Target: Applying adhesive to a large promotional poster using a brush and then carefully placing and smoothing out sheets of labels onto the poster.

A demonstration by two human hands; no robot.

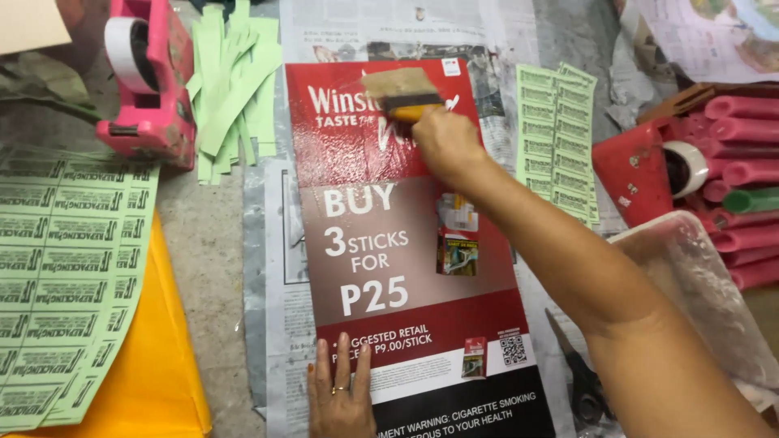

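Presently the right hand is closed around the yellow handle of a wide flat paintbrush, its bristles laid on the upper red part of a large printed poster that lies flat and lengthwise on newspaper sheets. That upper part looks glossy and wet, so the sheet is judged slippery there, light, thin and limp, liable to curl, crease or tear if lifted by one corner; it would best be taken by its dry lower edges with both hands. The left hand rests palm down on the lower part of the poster, fingers extended and slightly spread, pressing it to the surface and grasping nothing. Outward, green paper strips and a pink tape dispenser lie at upper left, sheets of green printed tickets over a yellow sheet at left, and more green tickets just right of the poster. Scissors lie at lower right, beside a whitish plastic tray, with pink foam rolls beyond. Worktop is grey, rough and crowded.
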